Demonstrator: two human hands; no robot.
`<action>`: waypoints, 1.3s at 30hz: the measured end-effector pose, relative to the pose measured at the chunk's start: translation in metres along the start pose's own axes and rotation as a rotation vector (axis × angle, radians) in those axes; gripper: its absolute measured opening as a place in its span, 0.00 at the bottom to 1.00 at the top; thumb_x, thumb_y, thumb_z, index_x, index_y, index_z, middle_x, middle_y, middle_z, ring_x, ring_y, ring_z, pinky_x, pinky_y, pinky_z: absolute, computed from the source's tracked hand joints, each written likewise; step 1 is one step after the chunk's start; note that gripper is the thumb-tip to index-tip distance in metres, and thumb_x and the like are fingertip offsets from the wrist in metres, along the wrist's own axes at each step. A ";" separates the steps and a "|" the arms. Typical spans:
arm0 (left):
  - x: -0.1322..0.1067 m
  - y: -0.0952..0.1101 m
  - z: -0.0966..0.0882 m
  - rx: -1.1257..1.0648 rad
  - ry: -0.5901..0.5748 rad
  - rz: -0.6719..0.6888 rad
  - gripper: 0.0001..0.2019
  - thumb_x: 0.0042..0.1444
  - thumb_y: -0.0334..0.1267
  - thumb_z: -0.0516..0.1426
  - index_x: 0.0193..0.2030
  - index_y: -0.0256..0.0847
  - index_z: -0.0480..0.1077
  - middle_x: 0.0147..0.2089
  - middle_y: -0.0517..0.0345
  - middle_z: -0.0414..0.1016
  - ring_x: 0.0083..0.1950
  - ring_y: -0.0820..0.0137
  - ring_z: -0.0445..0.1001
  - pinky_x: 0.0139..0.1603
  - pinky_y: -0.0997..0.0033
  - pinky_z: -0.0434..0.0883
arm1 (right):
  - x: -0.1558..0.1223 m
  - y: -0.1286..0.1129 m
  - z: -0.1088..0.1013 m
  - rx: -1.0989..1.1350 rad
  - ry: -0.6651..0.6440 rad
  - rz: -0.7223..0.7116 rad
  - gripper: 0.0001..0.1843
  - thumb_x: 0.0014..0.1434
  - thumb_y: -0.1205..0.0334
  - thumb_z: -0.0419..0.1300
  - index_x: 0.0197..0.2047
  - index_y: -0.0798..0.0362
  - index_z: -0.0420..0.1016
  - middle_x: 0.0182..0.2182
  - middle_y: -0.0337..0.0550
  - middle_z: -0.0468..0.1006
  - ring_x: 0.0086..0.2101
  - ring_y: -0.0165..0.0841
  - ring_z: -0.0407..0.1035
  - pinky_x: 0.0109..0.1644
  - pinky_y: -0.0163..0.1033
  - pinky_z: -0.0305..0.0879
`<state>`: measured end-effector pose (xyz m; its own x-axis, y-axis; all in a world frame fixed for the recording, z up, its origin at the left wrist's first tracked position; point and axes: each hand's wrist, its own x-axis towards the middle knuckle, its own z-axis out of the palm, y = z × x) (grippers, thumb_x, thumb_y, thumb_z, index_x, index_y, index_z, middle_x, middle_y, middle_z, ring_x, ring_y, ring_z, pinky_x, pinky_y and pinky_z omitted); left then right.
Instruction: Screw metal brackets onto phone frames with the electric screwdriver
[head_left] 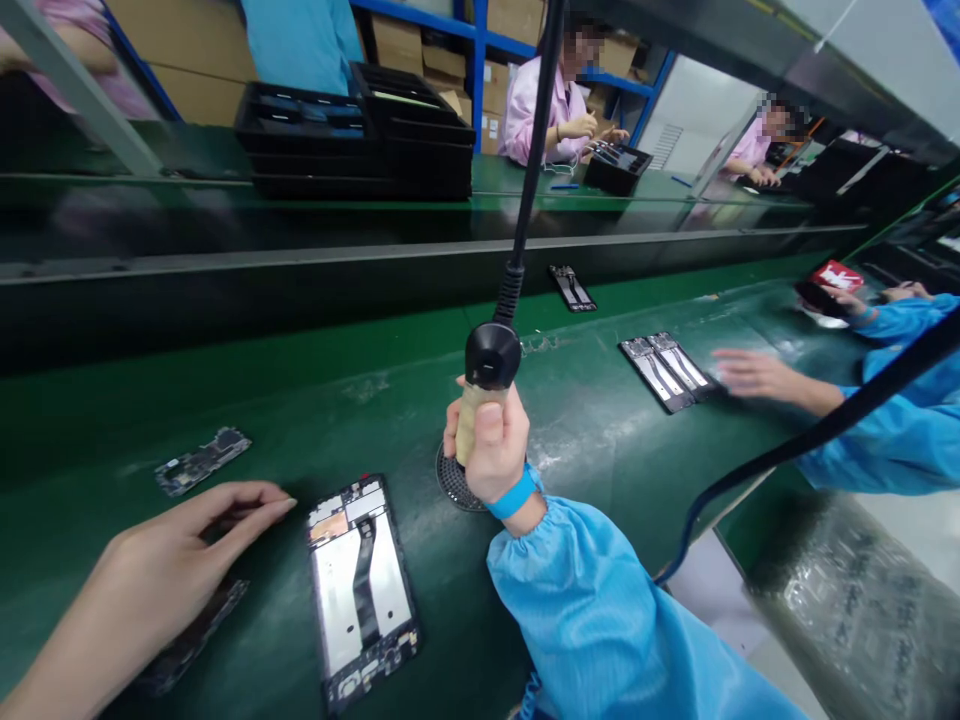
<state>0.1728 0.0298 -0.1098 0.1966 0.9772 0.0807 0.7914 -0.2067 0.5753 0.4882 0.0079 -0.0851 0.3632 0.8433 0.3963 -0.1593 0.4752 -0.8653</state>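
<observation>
My right hand (491, 440) is wrapped round the taped handle of a hanging electric screwdriver (489, 365), held upright over a round black mesh disc (452, 482) on the green belt. An opened phone frame (361, 588) lies face up just left of that hand. My left hand (176, 560) rests on the belt with fingers stretched toward the phone frame, lying over a dark phone part (191, 640). A small circuit board (201, 462) lies above the left hand.
A co-worker in blue sleeves at the right reaches a hand (754, 375) toward two opened phone frames (667, 368). Another phone frame (572, 287) lies farther back. Stacked black trays (352, 125) stand on the rear shelf. A black cable (810, 435) crosses at the right.
</observation>
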 end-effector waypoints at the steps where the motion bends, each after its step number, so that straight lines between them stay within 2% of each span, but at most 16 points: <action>1: 0.001 0.008 -0.002 0.017 0.003 -0.022 0.15 0.64 0.59 0.56 0.37 0.58 0.80 0.35 0.74 0.83 0.26 0.67 0.79 0.19 0.75 0.69 | 0.000 0.000 0.000 -0.003 0.001 0.000 0.31 0.69 0.31 0.55 0.55 0.51 0.68 0.24 0.34 0.70 0.18 0.29 0.64 0.20 0.36 0.60; 5: 0.002 0.031 -0.008 0.027 -0.023 -0.090 0.19 0.59 0.62 0.54 0.37 0.57 0.81 0.40 0.70 0.85 0.32 0.64 0.84 0.26 0.75 0.75 | -0.001 0.002 -0.002 -0.020 0.000 0.007 0.30 0.69 0.32 0.55 0.56 0.51 0.67 0.25 0.34 0.71 0.18 0.29 0.65 0.20 0.36 0.60; 8: 0.001 0.038 -0.010 0.036 -0.086 -0.157 0.21 0.57 0.62 0.54 0.39 0.54 0.82 0.41 0.68 0.86 0.35 0.64 0.85 0.29 0.77 0.75 | 0.000 0.000 -0.001 -0.021 0.001 0.007 0.30 0.69 0.32 0.55 0.56 0.51 0.67 0.25 0.34 0.71 0.18 0.29 0.64 0.20 0.36 0.61; 10: 0.001 0.040 -0.011 0.037 -0.113 -0.154 0.22 0.55 0.61 0.55 0.40 0.51 0.82 0.42 0.66 0.86 0.36 0.65 0.85 0.30 0.78 0.75 | 0.001 -0.002 0.000 -0.016 0.006 0.005 0.31 0.69 0.31 0.55 0.55 0.51 0.67 0.24 0.34 0.70 0.17 0.29 0.64 0.20 0.36 0.60; 15: 0.000 0.049 -0.011 0.006 -0.111 -0.054 0.19 0.59 0.60 0.55 0.40 0.52 0.81 0.42 0.66 0.86 0.35 0.65 0.84 0.29 0.76 0.74 | 0.000 -0.004 0.002 -0.013 0.008 0.014 0.31 0.68 0.31 0.55 0.54 0.51 0.67 0.24 0.33 0.70 0.17 0.29 0.63 0.20 0.36 0.60; 19: 0.002 0.047 -0.011 -0.008 -0.117 0.027 0.16 0.64 0.57 0.55 0.42 0.55 0.80 0.44 0.67 0.86 0.40 0.62 0.85 0.35 0.72 0.77 | 0.000 -0.001 0.000 -0.017 0.004 0.010 0.29 0.70 0.33 0.55 0.55 0.51 0.67 0.25 0.34 0.71 0.18 0.29 0.64 0.21 0.35 0.61; 22: 0.001 0.046 -0.009 -0.022 -0.105 0.057 0.16 0.67 0.56 0.56 0.44 0.52 0.79 0.45 0.63 0.85 0.41 0.62 0.83 0.39 0.71 0.77 | 0.000 -0.004 0.003 0.007 0.016 0.009 0.30 0.69 0.32 0.55 0.53 0.52 0.68 0.23 0.34 0.71 0.17 0.28 0.64 0.19 0.34 0.60; 24: -0.003 0.051 -0.008 -0.079 -0.097 0.089 0.16 0.68 0.54 0.56 0.45 0.47 0.79 0.45 0.58 0.84 0.43 0.62 0.82 0.44 0.69 0.78 | -0.001 -0.011 0.006 0.039 0.038 0.030 0.30 0.68 0.31 0.56 0.50 0.52 0.69 0.23 0.34 0.71 0.16 0.28 0.63 0.18 0.33 0.60; 27: -0.008 0.060 -0.003 -0.200 -0.025 0.199 0.14 0.70 0.49 0.56 0.40 0.42 0.78 0.47 0.51 0.81 0.50 0.61 0.79 0.56 0.63 0.76 | -0.001 -0.021 0.008 0.066 0.106 0.036 0.29 0.64 0.33 0.61 0.49 0.52 0.72 0.24 0.37 0.75 0.16 0.30 0.65 0.17 0.34 0.60; 30: -0.009 0.061 0.002 -0.244 -0.013 0.212 0.09 0.72 0.41 0.58 0.41 0.41 0.77 0.46 0.52 0.78 0.50 0.64 0.77 0.55 0.64 0.74 | 0.005 -0.020 0.006 0.070 0.130 -0.034 0.27 0.61 0.34 0.62 0.45 0.51 0.77 0.22 0.41 0.74 0.14 0.35 0.64 0.15 0.38 0.58; 32: -0.010 0.061 0.004 -0.247 -0.022 0.189 0.07 0.71 0.37 0.58 0.41 0.41 0.76 0.46 0.53 0.77 0.50 0.66 0.76 0.53 0.65 0.73 | 0.008 -0.018 0.005 0.066 0.088 -0.031 0.26 0.60 0.34 0.61 0.42 0.49 0.79 0.20 0.43 0.72 0.14 0.37 0.63 0.15 0.41 0.56; 33: -0.011 0.062 0.004 -0.246 -0.031 0.178 0.07 0.71 0.36 0.59 0.41 0.41 0.76 0.47 0.54 0.76 0.50 0.66 0.76 0.53 0.66 0.73 | 0.008 -0.019 0.005 0.034 0.126 -0.026 0.26 0.61 0.34 0.60 0.41 0.49 0.79 0.20 0.45 0.71 0.14 0.38 0.63 0.16 0.43 0.57; 39: -0.016 0.067 0.005 -0.209 -0.033 0.151 0.05 0.71 0.33 0.59 0.41 0.41 0.76 0.49 0.55 0.75 0.50 0.66 0.76 0.53 0.65 0.73 | 0.004 -0.030 0.013 -0.066 0.212 0.014 0.34 0.57 0.23 0.58 0.37 0.47 0.80 0.19 0.45 0.67 0.17 0.38 0.62 0.21 0.49 0.56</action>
<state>0.2253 0.0003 -0.0768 0.3250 0.9330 0.1545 0.6153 -0.3327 0.7146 0.4824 0.0001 -0.0538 0.5476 0.7746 0.3165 -0.1079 0.4405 -0.8912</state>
